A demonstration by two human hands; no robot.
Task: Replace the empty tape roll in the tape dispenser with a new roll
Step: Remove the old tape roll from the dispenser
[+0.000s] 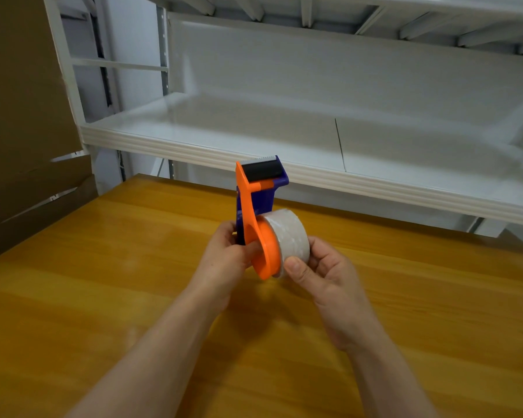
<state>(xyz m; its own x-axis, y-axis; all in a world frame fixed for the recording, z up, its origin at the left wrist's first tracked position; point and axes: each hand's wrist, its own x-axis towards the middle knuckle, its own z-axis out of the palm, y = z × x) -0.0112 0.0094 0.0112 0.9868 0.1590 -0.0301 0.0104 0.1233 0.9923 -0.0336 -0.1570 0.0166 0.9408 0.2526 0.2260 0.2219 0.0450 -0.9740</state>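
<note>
Two hands — left hand [224,256] grips one dispenser [248,203], right hand [325,277] one tape roll [290,233].

Single view, head-worn wide-angle camera. It looks forward and down from above the near side of a wooden table [103,297], which fills the lower half of the frame. Both forearms enter from the bottom edge and meet at the centre. There, close to the lens, the left hand [224,257] and right hand [326,276] hold a tape dispenser [248,206] and tape roll [290,233]. Beyond the table's far edge, a white shelf [194,149] spans the upper half. Cardboard [21,116] lines the left edge.
</note>
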